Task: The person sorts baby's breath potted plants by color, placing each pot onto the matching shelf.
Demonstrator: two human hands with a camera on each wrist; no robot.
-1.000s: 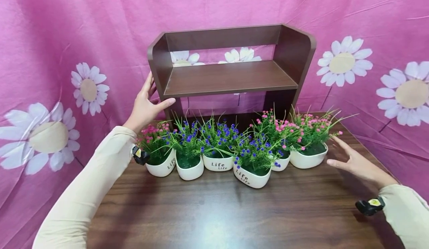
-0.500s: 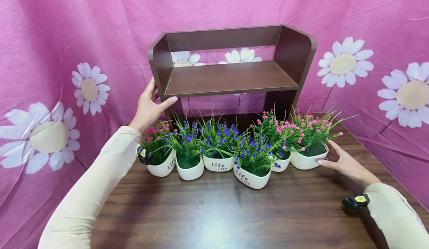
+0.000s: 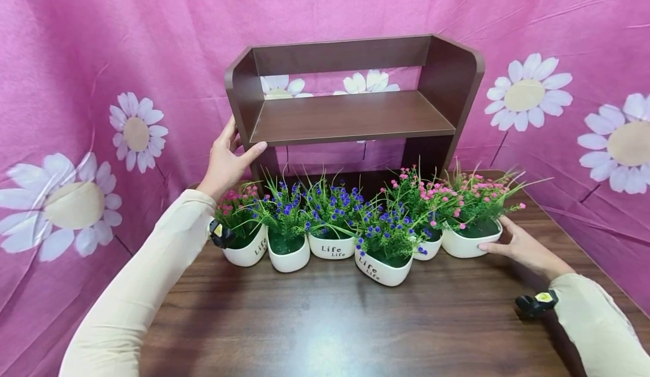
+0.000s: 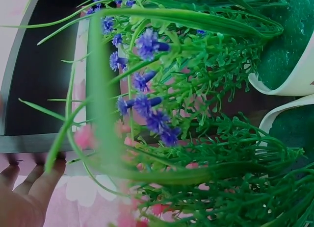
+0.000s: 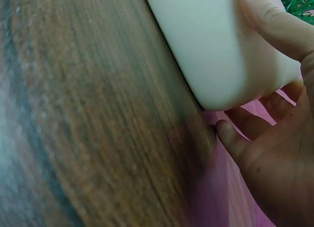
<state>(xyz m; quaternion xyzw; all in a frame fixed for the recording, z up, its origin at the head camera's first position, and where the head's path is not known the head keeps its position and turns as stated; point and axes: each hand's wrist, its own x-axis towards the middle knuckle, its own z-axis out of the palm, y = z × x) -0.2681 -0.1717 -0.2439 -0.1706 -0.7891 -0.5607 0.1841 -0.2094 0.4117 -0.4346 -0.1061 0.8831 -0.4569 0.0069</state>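
Note:
In the head view, my left hand (image 3: 227, 159) grips the left side panel of a dark brown two-tier desktop shelf (image 3: 350, 118), thumb over the front edge. The left wrist view shows its fingers (image 4: 45, 180) against the panel's outer face, partly behind leaves. My right hand (image 3: 523, 248) holds the rightmost white flower pot (image 3: 469, 244), which has pink artificial flowers (image 3: 479, 192). Its thumb (image 5: 279, 28) lies on the front wall of the pot in the right wrist view, while the other fingers reach around the end and back. This pot stands upright on the wooden table (image 3: 264, 320).
Several more white pots line the shelf's front: one with pink flowers (image 3: 238, 197) at the left, blue-flowered ones (image 3: 288, 261) beside it, and a "Life" pot (image 3: 383, 270) set forward. A pink daisy-print curtain (image 3: 61, 61) hangs behind and around the table.
My right hand has moved left, from beside the rightmost flower pot to a hold on it. My left hand has slid slightly down the shelf's side. The head view has shifted a little.

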